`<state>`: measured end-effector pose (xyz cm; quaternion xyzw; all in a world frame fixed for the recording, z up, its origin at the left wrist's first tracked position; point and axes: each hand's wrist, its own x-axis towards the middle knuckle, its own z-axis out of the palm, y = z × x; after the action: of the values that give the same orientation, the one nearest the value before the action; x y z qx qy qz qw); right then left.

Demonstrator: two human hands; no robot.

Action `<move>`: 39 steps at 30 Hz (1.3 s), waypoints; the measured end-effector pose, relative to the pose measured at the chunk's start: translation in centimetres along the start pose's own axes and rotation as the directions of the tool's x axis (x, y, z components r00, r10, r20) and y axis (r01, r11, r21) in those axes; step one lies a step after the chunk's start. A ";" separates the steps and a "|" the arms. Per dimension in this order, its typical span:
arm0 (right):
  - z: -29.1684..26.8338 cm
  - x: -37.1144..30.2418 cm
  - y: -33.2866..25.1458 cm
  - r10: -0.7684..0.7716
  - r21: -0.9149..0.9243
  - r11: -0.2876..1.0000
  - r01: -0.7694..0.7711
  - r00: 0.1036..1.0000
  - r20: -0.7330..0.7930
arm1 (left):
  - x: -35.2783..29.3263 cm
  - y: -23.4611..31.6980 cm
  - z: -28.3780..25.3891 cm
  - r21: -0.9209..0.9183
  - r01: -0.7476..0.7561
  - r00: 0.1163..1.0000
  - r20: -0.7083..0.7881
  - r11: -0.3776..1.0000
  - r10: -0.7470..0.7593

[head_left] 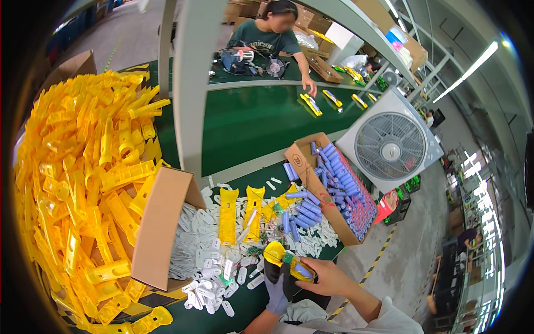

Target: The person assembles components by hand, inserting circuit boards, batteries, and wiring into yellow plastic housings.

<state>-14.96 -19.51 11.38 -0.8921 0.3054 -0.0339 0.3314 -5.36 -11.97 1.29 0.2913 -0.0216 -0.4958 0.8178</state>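
Observation:
Near the table's front edge, my left hand (277, 289), in a grey and black glove, grips a yellow plastic shell (273, 251) from below. A small green circuit board (287, 258) and a purple battery cell (302, 271) sit in that shell. My bare right hand (329, 278) closes its fingers on the shell's right end, at the battery; some fingertips are hidden. Just beyond my hands lie yellow shells (227, 216), loose purple battery cells (307, 211) and thin wires with small boards. White plastic pieces (208, 261) spread around them and spill from a cardboard box (161, 228).
A big heap of yellow shells (83, 167) fills the left. At the right stand a carton of purple cells (347, 195) and a box fan (389, 147). Beyond a metal post (189, 83), a co-worker's hand (309, 84) reaches toward yellow assemblies (311, 104) on a green conveyor belt (245, 119).

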 end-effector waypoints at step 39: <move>-7.8 29.7 -5.4 -0.328 0.366 0.842 0.398 0.914 -0.239 | -0.9 -7.4 -2.0 0.458 -0.121 0.949 0.313 0.881 -0.032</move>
<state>9.94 -37.59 16.57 -0.8390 0.1433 -0.2332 0.4703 -11.09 -12.85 -3.85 0.3989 -0.2769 -0.4961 0.7197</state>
